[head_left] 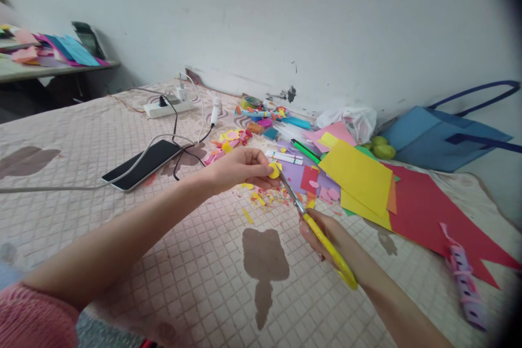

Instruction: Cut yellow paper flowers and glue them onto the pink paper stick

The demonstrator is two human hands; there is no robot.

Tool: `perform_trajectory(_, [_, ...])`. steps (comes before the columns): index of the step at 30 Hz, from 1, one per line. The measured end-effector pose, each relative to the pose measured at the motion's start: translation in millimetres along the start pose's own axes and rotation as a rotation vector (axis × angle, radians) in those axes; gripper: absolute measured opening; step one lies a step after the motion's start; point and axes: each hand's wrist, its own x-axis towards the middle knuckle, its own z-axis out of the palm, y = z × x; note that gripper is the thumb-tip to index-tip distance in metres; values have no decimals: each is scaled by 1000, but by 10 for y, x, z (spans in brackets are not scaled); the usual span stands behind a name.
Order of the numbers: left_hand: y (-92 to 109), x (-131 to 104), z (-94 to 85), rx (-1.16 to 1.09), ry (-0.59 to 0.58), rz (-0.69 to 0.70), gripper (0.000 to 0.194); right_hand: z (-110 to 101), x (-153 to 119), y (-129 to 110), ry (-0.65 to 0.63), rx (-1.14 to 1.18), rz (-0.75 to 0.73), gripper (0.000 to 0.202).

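Between the thumb and fingers of my left hand (pixel 240 168) is a small yellow paper piece (pixel 276 169) with a rounded outline. My right hand (pixel 326 231) grips a pair of scissors (pixel 328 244) with yellow handles. The metal blades point up and left, their tips at the edge of the yellow paper; whether they are cutting into it I cannot tell. Below both hands, small paper scraps (pixel 269 196) in yellow, pink and orange lie on the quilted cover. A red paper piece (pixel 309 179) rests on purple paper just beyond the scissors.
Yellow sheets (pixel 359 174) and red paper (pixel 428 217) spread to the right, near a blue bag (pixel 440 136). A black phone-like device (pixel 142 165) lies left among cables. A white power strip (pixel 169 107) sits behind it. A purple-pink roll (pixel 465 283) lies at the right edge.
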Motion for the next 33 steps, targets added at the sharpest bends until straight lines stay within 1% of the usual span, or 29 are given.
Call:
perform_trajectory(5, [-58,-15,9,-24,3,-14,22,12,-17,-26,-24,11,20,23])
perform_trajectory(9, [-127,-11,7,-35,-11,-29,22,30,-42,48,2,-36,29,20])
perform_trajectory(12, [-148,-3,3,-43,-22,-28,22,36,-43,98,-1,-36,27,21])
perform_trajectory(21, [-126,-20,27,-58,-5,-41,21,32,-47,110,7,-41,2,22])
perform_trajectory(28, [-128,-25,23,-45,-2,-54,21,35,-31,131,-17,-21,25,21])
perform_trajectory(33, [-130,-23,16,-46,-9,-55,21,33,-27,143,0,-35,13,23])
